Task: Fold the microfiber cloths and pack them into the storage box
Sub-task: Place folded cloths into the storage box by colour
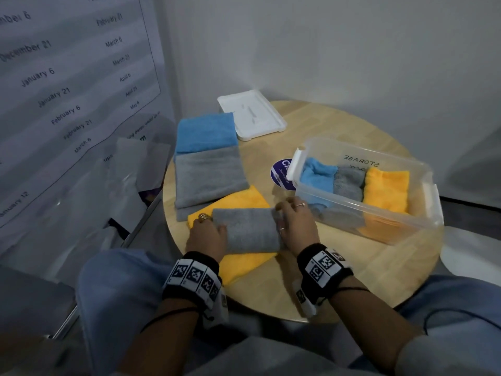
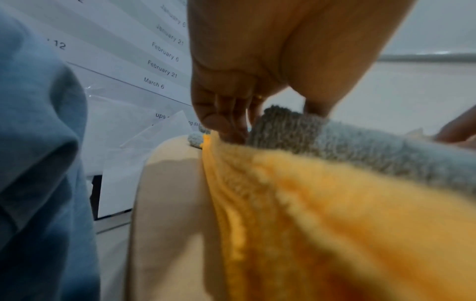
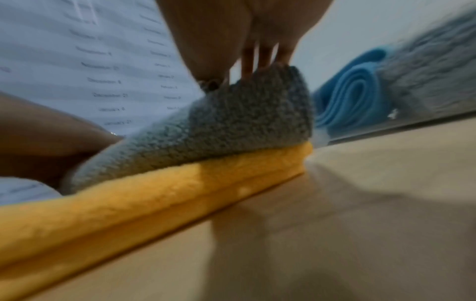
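**Head view: a gray cloth held at both ends, the box part filled**

Head camera looks down on a round tabletop (image 1: 339, 267) of pale wood grain, the largest thing here. On its right side stands the storage box (image 1: 423, 213), a clear plastic tub with white latch handles and rounded corners. Inside it are folded cloths in three colours, side by side: blue at the left, gray in the middle, yellow at the right; how many lie beneath each I cannot tell. Its white lid (image 1: 252, 114), a flat rectangular tray shape, lies apart at the far edge.

Outside the box I count four cloths, all soft and nubbly. A gray cloth laid flat (image 1: 208, 177) sits left of centre, with a blue cloth (image 1: 206, 131) just beyond it, touching. Nearer the person a yellow cloth (image 1: 244, 264) is spread on the wood, and on top of it lies the folded gray cloth (image 1: 249, 232), a thick oblong.

The left hand (image 1: 207, 234) pinches that cloth's left end, thumb on top; the right hand (image 1: 295, 223) has its fingers curled over the right end, so each grip is clenched on it. A round purple sticker (image 1: 280, 173) shows beside the box. Each hand wears rings.
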Demonstrator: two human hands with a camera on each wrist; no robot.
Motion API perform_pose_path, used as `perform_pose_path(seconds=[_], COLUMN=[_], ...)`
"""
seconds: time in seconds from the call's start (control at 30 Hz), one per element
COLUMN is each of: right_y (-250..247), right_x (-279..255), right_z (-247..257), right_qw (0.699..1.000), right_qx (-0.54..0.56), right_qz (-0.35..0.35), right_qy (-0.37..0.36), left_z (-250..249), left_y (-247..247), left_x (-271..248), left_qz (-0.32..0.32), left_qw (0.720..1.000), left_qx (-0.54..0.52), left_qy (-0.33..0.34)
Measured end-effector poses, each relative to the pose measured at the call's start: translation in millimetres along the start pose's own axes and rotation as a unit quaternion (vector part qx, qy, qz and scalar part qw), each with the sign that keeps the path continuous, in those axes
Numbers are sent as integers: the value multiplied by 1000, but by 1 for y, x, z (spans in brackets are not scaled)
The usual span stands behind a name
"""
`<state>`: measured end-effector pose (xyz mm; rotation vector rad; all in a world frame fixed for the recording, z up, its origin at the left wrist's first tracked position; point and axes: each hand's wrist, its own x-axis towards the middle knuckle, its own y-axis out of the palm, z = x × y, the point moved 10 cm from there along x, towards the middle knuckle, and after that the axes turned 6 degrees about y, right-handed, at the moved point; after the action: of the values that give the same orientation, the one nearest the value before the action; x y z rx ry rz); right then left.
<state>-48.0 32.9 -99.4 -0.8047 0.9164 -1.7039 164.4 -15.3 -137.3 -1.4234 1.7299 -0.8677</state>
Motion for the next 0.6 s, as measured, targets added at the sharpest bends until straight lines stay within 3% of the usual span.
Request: perform_pose_path(seconds=[0.07, 0.1, 0.17, 0.27, 0.33, 0.4, 0.53, 0.6], right_y=[25, 41, 65, 70, 55, 34, -23, -56], right_x=[-4, -6, -10, -9, -5, 1, 9, 6], right_z=[21, 23, 19, 14, 16, 18, 36, 34], right_qw=[992, 985, 975, 974, 978, 977, 949, 946], right_qx=[9, 4, -15, -16, 28, 96, 211, 220], right_qz=[69, 114, 176, 191, 186, 184, 229, 237], right_qy=[-109, -130, -133, -124, -93, -55, -42, -16], left_z=[3, 5, 5, -1, -18, -51, -127, -160], left_y=[8, 13, 18, 15, 6, -9, -51, -76], left_x=[-2, -3, -5, -4, -3, -9, -27, -24], left_qz=[42, 64, 103, 128, 116, 111, 142, 120], left_qw=[998, 996, 992, 987, 986, 979, 940, 922], left_qx=[-41, -53, -47, -80, -119, -136, -162, -215], left_qy=[-16, -29, -48, -51, 3, 100, 265, 300])
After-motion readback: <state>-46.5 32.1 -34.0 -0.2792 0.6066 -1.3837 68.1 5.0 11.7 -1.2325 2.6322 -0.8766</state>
